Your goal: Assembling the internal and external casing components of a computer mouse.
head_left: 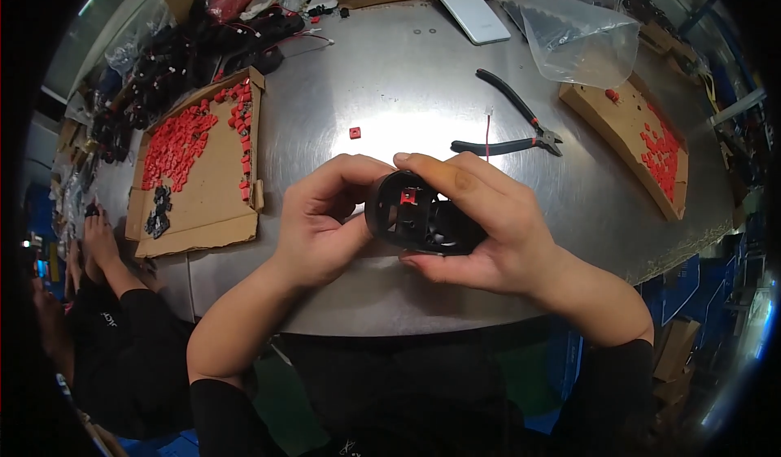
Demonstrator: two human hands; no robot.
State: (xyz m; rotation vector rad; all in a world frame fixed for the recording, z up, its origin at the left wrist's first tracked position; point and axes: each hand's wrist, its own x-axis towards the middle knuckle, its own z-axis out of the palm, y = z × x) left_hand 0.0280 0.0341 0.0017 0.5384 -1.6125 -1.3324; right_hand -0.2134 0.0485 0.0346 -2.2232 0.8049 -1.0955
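Observation:
Over the near part of the metal table I hold a black oval plastic housing [419, 232], its open side facing up. Inside it sits a small red part [408, 196]. My right hand [508, 233] is closed round the housing's right end, thumb on the near side and fingers over the far side. At the left end, my left hand [319, 225] is closed with thumb and fingers against the rim. Just beyond my right hand, a thin red wire [488, 138] sticks up; where its lower end goes is hidden. A single red square piece [355, 132] lies beyond my left hand.
Black-handled cutters [521, 141] lie past my right hand. Cardboard trays of red pieces stand left [203, 233] and right [602, 124]. A white phone [469, 11] and a clear plastic bag [573, 42] are at the back. Black wired parts [191, 58] pile far left, near another person's hand [101, 241].

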